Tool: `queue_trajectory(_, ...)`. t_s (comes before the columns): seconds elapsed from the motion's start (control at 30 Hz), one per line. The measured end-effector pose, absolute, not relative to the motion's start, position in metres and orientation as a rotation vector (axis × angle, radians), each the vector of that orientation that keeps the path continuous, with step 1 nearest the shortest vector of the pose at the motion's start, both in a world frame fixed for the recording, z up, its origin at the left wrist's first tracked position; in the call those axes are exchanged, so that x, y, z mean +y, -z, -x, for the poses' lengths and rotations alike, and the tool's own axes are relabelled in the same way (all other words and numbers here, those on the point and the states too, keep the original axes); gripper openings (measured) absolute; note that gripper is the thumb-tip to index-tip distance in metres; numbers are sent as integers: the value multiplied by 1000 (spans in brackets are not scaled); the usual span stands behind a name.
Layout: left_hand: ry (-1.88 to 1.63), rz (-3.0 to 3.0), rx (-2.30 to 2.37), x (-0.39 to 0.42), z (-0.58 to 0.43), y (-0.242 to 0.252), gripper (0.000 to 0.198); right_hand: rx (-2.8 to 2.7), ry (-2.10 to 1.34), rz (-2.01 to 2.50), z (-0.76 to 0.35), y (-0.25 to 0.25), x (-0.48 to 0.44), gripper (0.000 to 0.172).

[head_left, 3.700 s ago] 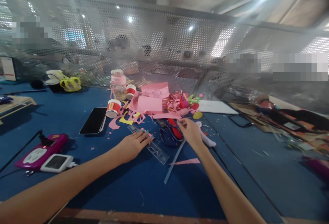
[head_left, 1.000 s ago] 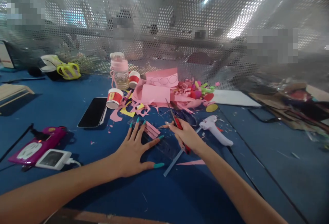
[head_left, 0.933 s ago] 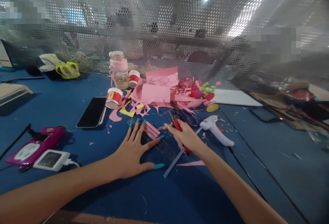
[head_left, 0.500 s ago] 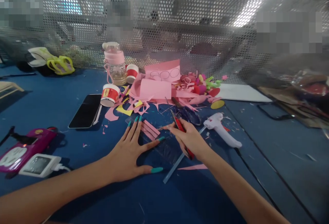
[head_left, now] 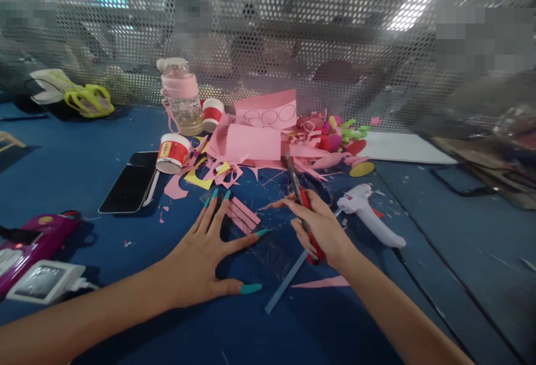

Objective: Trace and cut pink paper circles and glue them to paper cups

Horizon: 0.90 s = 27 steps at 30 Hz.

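Note:
My left hand, with long teal nails, lies flat with its fingers spread on the blue table. Its fingertips are beside a small pink paper piece marked with dark lines. My right hand is closed around red-and-black scissors, their dark blades pointing up and away. The right index finger stretches toward the pink piece, apart from it. Below that hand, a translucent glue stick reaches out from the back of a white glue gun. A thin pink paper sliver lies nearby.
Pink sheets and scraps are piled ahead. Behind stands a pink-lidded bottle with paper cups close by. A phone and a purple power strip are at left. A perforated metal screen borders the back.
The scissors have tilted more upright, and my right hand has shifted slightly right, away from the pink piece. My left hand remains spread. The whole view has moved a little.

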<state>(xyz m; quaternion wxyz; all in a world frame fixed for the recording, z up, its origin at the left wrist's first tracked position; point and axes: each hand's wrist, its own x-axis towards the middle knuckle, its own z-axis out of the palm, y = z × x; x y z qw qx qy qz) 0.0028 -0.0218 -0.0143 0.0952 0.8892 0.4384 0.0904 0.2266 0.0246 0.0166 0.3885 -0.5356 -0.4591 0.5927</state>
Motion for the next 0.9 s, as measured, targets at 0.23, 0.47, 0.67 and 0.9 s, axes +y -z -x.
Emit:
queue_trajectory(0.23,-245,-2622,1282,-21,0,16,73,-1083,-1703,1408,-226,-11,23,27)
queue_trajectory(0.47,-215,-2589,1303,-21,-1,17,74,-1052,-1723,1549,-228,-13,28,18)
queue_trajectory(0.67,-226,-2582,1278,-18,-2,12,73,-1047,-1693,1690,-235,-17,32,11)
queue_trajectory(0.9,-218,-2578,1255,-17,-2,5,71,-1182,-1606,1428,-233,-13,26,32)
